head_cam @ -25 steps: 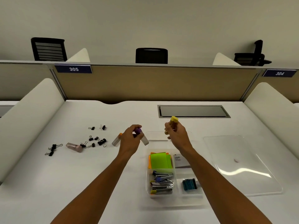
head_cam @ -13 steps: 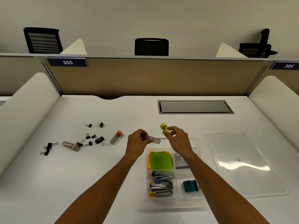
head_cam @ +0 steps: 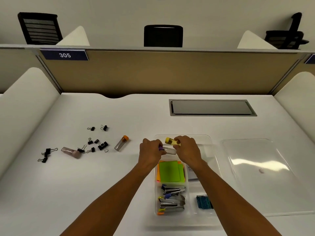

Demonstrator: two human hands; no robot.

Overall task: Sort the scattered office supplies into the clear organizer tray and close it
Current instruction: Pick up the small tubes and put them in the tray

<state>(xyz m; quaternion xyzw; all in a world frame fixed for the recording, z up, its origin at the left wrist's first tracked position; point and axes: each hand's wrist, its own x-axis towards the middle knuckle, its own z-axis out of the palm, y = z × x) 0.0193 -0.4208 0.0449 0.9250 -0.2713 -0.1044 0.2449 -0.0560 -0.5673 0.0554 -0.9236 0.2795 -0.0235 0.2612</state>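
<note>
Now left hand (head_cam: pixel 150 153) grips purple-capped vial (head_cam: pixel 167 150), right hand (head_cam: pixel 186 149) pinches yellow-capped vial (head_cam: pixel 172 141), both over organizer tray (head_cam: pixel 214 155) on worktop (head_cam: pixel 102 176).

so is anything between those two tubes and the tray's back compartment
Nothing visible: the left hand holds the purple-capped tube and the right hand the yellow-capped tube directly over the organizer tray, lid off alongside.
</note>
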